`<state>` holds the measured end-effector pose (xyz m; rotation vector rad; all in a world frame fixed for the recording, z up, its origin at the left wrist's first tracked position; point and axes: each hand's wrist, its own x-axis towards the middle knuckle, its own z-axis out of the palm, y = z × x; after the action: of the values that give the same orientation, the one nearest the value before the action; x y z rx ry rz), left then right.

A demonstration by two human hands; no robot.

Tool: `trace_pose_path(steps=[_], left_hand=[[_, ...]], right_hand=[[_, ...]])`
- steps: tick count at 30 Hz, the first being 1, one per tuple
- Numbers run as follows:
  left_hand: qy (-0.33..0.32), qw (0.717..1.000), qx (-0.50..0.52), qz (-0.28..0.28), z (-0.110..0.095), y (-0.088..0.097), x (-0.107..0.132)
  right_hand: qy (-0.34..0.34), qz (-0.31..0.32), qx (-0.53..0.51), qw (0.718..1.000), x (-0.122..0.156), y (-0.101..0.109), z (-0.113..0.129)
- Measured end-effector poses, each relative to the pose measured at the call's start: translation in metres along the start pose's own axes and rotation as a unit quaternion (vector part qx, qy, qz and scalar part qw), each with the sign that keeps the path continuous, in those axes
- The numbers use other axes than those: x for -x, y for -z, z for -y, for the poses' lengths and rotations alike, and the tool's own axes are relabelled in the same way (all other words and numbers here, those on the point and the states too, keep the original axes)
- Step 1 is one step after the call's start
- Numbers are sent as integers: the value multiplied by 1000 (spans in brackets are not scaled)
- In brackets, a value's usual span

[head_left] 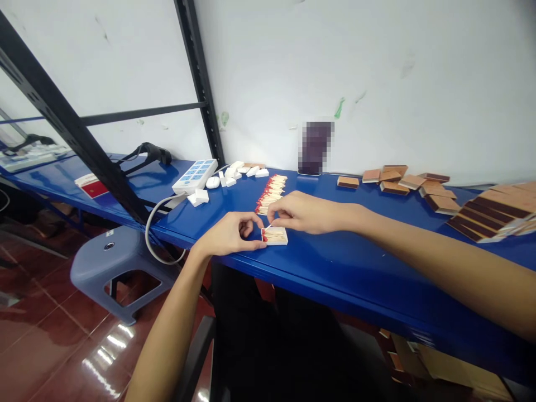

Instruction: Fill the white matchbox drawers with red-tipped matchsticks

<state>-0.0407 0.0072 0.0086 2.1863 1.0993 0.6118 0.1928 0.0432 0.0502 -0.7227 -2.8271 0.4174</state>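
Our left hand (226,231) grips the tray (277,244); our right hand (298,212) pinches a match (267,227). Caution: jostling the tray could spill its matches (274,236).

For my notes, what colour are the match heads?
The match heads are red, clearest in the head view.

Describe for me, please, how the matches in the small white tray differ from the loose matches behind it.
The matches in the tray sit within the white tray's walls, while the loose matches lie directly on the blue table. The loose matches form a larger, longer spread; the matches in the tray make a smaller group. Both have pale sticks with red heads mostly toward the left.
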Motion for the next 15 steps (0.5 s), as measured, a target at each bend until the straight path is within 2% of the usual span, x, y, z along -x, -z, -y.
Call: trace_pose_path(steps=[5,10,15], left_hand=[[3,1000,9,-3,1,-1,0],[-6,1000,-3,-15,0,0,0],[-17,999,-15,-27,0,0,-1]], right_hand=[[-16,-23,22,999,0,1,-7],[-18,6,-14,1000,0,0,-4],[-1,-17,-33,999,1,0,-3]])
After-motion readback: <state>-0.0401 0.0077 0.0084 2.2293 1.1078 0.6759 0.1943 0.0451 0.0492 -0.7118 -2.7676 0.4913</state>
